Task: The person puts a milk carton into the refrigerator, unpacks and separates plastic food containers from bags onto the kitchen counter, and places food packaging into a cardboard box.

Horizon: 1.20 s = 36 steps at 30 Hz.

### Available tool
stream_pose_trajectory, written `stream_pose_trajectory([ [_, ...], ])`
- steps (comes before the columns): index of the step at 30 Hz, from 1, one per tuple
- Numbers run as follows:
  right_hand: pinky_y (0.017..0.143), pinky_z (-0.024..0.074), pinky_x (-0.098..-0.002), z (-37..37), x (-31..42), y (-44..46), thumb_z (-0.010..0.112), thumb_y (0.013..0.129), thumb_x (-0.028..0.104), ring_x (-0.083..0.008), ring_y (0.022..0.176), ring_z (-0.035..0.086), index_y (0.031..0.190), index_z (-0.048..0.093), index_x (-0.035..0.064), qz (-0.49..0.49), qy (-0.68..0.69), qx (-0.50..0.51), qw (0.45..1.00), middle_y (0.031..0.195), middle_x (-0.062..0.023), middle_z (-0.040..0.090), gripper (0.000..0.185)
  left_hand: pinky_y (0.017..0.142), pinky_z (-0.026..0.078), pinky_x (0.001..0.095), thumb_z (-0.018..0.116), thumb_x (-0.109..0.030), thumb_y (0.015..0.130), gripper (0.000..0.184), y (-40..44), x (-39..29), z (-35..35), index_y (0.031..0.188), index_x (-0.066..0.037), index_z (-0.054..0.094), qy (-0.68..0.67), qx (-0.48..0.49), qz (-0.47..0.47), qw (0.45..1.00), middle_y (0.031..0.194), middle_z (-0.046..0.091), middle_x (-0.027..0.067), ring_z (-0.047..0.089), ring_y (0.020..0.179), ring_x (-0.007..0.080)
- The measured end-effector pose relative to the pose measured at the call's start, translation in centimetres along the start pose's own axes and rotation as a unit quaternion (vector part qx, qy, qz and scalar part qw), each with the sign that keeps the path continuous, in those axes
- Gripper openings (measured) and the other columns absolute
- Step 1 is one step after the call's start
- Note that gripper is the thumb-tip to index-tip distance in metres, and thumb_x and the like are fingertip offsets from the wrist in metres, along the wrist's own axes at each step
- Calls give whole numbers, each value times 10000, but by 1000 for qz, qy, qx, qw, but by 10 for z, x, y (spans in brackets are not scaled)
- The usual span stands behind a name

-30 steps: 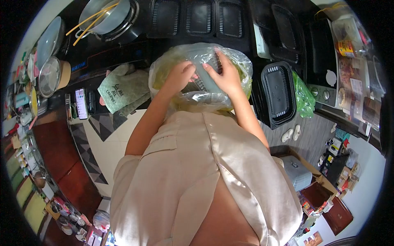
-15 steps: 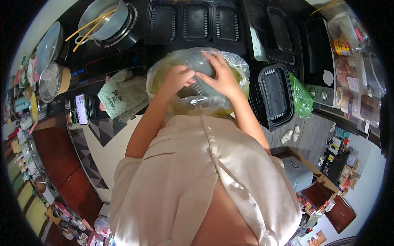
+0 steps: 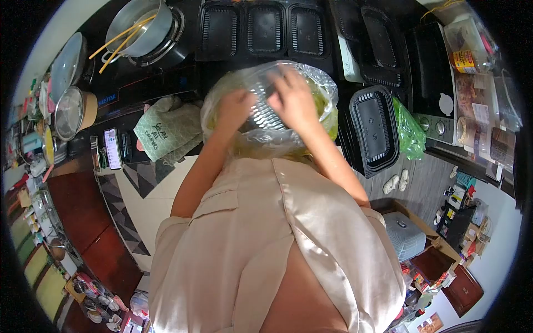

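Clear, crinkled plastic bag [image 3: 275,136], around ridged transparent plastic [image 3: 264,117], lies between the person's hands; the left hand [image 3: 236,108] curls, its grip too blurred to tell, while the right hand [image 3: 294,102] is spread. From the bag, three black rectangular trays [image 3: 264,29] lie at 12 o'clock, a grey metal pot [image 3: 145,40] at 10.

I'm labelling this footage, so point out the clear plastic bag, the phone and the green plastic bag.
Clear plastic bag [image 3: 272,136], head view: crumpled near edge.
Phone [image 3: 112,149], head view: middle of the lit screen.
Green plastic bag [image 3: 410,130], head view: middle of its visible side.
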State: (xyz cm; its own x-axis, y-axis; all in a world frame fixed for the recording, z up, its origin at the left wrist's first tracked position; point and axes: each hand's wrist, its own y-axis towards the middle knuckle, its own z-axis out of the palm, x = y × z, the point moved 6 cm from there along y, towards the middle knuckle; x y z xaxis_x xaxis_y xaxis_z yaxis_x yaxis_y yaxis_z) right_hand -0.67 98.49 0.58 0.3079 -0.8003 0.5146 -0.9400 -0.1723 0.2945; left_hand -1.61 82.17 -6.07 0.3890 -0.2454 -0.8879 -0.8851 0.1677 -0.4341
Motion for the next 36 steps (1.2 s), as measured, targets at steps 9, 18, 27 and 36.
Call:
stream_pose_trajectory([
  [9, 995, 397, -371, -18, -24, -2, 601, 772, 93, -320, 1207, 489, 1198, 580, 72, 60, 201, 7, 978, 1290, -159, 523, 427, 684, 541, 252, 634, -190, 857, 221, -39, -43, -4, 977, -8, 667, -93, 73, -9, 993, 985, 618, 67, 609, 855, 130],
  [18, 935, 413, -280, -20, -42, -11, 479, 952, 206, -145, 1057, 562, 1140, 607, -4, 288, 535, 25, 794, 1131, -91, 623, 310, 641, 524, 234, 711, -76, 770, 162, -114, -169, 0, 911, -10, 666, 63, 31, 330, 941, 997, 586, 97, 625, 796, 154],
  [27, 1064, 307, -368, -96, -3, -3, 712, 783, 342, -239, 1272, 410, 1409, 271, 15, 87, 559, -73, 821, 1403, -127, 380, 833, 607, 513, 227, 696, -57, 790, 102, -94, -201, -10, 882, -22, 669, 25, 25, 410, 911, 1003, 586, 73, 626, 803, 127],
  [36, 923, 398, -345, -96, -21, -19, 529, 910, 425, -191, 1106, 505, 1320, 423, 66, 247, 723, -160, 625, 1224, -69, 513, 555, 591, 460, 195, 647, -31, 823, 88, -83, -214, -13, 906, -17, 672, -45, 46, 399, 915, 978, 598, 68, 616, 781, 92],
])
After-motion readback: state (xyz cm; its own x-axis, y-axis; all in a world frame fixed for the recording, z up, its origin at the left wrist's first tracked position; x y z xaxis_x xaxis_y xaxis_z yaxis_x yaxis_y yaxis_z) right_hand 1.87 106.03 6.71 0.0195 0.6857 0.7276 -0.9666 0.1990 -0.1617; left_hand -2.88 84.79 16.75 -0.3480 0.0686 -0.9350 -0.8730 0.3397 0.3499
